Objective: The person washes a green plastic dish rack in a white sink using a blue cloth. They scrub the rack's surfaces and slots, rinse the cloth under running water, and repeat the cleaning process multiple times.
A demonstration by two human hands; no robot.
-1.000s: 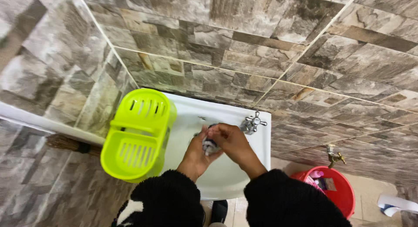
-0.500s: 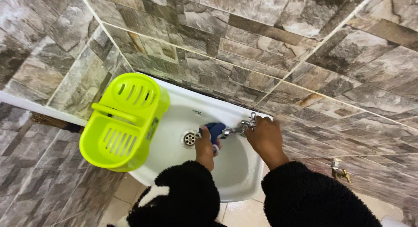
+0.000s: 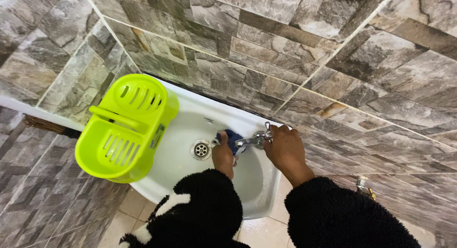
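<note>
A small white sink [image 3: 188, 114] hangs on a stone-tiled wall, with a metal drain [image 3: 201, 149] in its bowl. My left hand [image 3: 223, 155] holds a blue cloth [image 3: 233, 138] under the spout of the chrome tap [image 3: 254, 139]. My right hand [image 3: 284, 150] is closed on the tap's handle at the sink's back edge. Both my arms wear black fleecy sleeves.
A bright lime-green plastic caddy [image 3: 124, 126] with two slotted compartments sits on the sink's left rim. Grey-brown stone tiles cover the walls. A second small tap [image 3: 364, 187] sticks out of the wall low at the right. Pale floor tiles show below the sink.
My hands were together over the bowl; now my right hand has moved onto the tap handle and my left holds the blue cloth under the spout. The view has shifted, and a red bucket left it.
</note>
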